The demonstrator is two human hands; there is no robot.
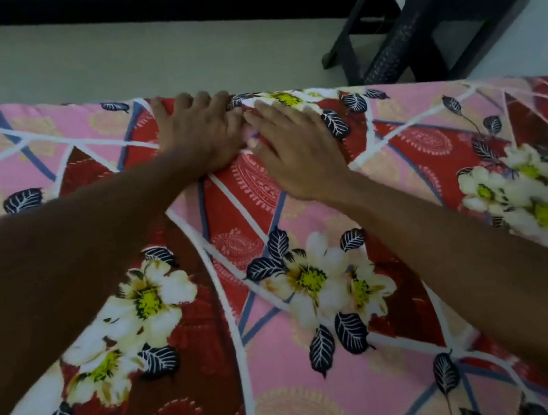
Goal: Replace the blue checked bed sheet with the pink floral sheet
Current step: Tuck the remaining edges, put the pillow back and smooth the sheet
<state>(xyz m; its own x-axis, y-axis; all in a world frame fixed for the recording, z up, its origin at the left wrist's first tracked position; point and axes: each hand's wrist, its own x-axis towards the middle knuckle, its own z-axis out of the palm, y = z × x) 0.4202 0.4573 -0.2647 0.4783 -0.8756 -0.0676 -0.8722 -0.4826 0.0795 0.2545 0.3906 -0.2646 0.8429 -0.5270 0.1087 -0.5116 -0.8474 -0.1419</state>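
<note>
Left hand (203, 131) and right hand (297, 159) fingers (273, 114) press pink floral sheet (278, 362).

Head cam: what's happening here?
A person reaches across the spread-out pink floral sheet. Both hands are at its far edge: the left hand has its fingers bent over the edge, and the right hand lies flat on the sheet beside it. No blue checked sheet shows. A black plastic stool stands on the floor beyond.

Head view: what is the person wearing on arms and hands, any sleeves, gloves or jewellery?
The left hand and right hand are bare: no gloves, rings, watch or bracelets. The left forearm and right forearm are uncovered to the frame edge; no sleeve shows.
</note>
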